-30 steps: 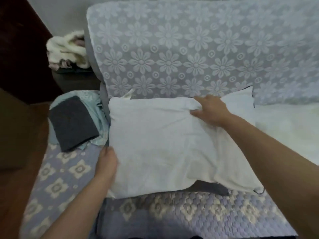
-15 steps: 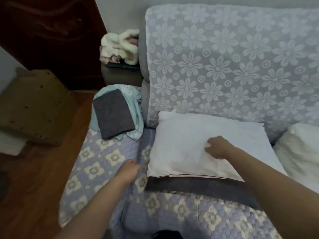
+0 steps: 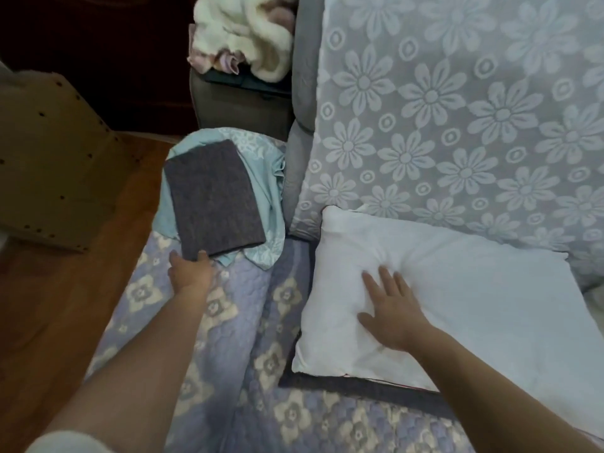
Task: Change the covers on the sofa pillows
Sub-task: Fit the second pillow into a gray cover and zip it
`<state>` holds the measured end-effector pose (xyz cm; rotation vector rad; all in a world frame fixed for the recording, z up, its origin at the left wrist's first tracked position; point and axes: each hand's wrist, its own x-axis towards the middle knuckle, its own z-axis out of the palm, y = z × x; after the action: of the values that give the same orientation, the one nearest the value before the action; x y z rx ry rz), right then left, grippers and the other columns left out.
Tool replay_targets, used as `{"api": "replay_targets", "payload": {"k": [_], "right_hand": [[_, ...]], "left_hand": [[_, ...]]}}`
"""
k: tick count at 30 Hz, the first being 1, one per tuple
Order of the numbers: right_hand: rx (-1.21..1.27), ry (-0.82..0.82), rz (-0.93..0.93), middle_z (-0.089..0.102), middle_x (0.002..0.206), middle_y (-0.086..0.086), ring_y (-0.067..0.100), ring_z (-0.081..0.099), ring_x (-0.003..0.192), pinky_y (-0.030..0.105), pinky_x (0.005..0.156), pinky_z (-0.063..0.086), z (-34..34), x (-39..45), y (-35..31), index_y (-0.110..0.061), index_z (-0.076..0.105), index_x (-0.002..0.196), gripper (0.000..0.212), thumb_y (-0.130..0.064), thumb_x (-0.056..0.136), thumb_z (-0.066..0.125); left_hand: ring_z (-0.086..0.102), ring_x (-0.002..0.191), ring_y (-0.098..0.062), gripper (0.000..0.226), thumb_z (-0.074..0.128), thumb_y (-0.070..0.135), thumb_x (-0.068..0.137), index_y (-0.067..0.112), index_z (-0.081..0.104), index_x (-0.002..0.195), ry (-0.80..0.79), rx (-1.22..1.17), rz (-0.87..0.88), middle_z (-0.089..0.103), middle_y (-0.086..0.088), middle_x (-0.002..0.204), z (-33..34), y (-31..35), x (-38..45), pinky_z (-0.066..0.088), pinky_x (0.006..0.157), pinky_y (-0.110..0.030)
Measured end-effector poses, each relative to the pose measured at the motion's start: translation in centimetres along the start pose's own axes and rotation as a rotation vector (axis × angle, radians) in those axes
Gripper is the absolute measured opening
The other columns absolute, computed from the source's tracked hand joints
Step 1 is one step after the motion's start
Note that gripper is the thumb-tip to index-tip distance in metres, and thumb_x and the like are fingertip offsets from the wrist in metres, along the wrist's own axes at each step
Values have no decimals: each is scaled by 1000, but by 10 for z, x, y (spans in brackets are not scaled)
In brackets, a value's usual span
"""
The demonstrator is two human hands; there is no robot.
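Observation:
A bare white pillow (image 3: 457, 305) lies on the sofa seat against the flowered backrest, on top of a dark grey cover (image 3: 343, 385) that shows along its front edge. My right hand (image 3: 390, 308) rests flat on the pillow with fingers spread. A folded dark grey cover (image 3: 212, 197) sits on a crumpled light blue floral cloth (image 3: 271, 178) at the seat's left end. My left hand (image 3: 191, 274) reaches to the near corner of that folded cover, fingertips touching its edge; whether it grips the cover is not plain.
The seat carries a quilted lilac cover with pale flowers (image 3: 228, 354). A fluffy cream blanket (image 3: 248, 31) lies on the grey armrest (image 3: 238, 109) behind. Wooden floor (image 3: 65, 305) and a tan board (image 3: 49, 158) are to the left.
My left hand left the pillow and moved left to the folded grey cover. The pillow was laid down flat, and my right hand opened flat on it. The view swung left.

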<state>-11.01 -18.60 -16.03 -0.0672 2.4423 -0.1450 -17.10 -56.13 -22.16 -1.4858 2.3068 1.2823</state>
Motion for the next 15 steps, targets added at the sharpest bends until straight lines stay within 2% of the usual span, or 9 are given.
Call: {"api": "replay_targets", "payload": {"k": [2,3,5,7,8,9,12,13,15], "right_hand": [[2,35,0,-20,166,5,33,-13,153,47,125,2,7,-3,3,-32,-11,158,82,-56,99,41],[7,41,0,-20,166,4,32,-13,153,47,125,2,6,-5,3,-32,-11,159,82,-55,99,41],[22,38,-1,-17,167,4,32,-12,154,46,125,3,-1,-7,1,-32,-7,159,82,-54,99,44],[35,26,-5,-13,168,4,31,-9,154,44,125,4,-13,-12,-1,-32,-2,160,80,-52,99,46],[41,16,-10,-10,168,4,31,-7,154,43,125,4,-20,-15,-1,-31,1,160,78,-50,99,46],[51,12,-20,-7,168,4,30,-4,154,41,126,5,-27,-17,-1,-31,6,160,75,-47,100,47],[109,-31,-17,10,167,8,24,8,154,31,124,9,-54,-38,4,-25,25,158,65,-42,101,50],[140,-47,1,16,166,9,23,13,154,30,122,12,-62,-44,7,-24,30,157,62,-42,101,50],[198,-71,61,25,164,9,22,24,151,30,121,19,-71,-58,19,-21,33,155,61,-40,101,52]], "left_hand": [[65,99,-43,54,62,41,91,13,55,136,-97,-84,-40,66,-22,121,1,-7,36,55,89,-52],[67,91,-43,52,64,39,85,12,60,129,-110,-98,-95,70,-22,111,4,-16,59,57,84,-51],[69,98,-43,45,61,32,83,4,68,117,-129,-70,-133,71,-24,112,-1,-14,73,57,85,-44],[66,115,-39,37,57,16,93,-5,65,123,-149,-129,-183,67,-22,125,-14,7,51,50,84,-30],[63,120,-38,36,56,9,95,-6,62,127,-180,-190,-180,65,-20,129,-18,13,44,48,84,-29],[63,121,-39,33,56,5,94,-5,63,125,-190,-221,-158,65,-22,130,-24,20,33,49,87,-30],[67,105,-41,13,65,9,87,10,74,96,-167,-149,-17,71,-22,116,-37,44,12,56,95,-45],[66,104,-40,13,67,13,89,9,74,99,-177,-127,10,70,-19,116,-41,51,5,55,96,-48],[63,108,-39,27,63,18,96,3,67,118,-223,-84,25,66,-17,121,-45,62,-15,55,95,-47]]}}
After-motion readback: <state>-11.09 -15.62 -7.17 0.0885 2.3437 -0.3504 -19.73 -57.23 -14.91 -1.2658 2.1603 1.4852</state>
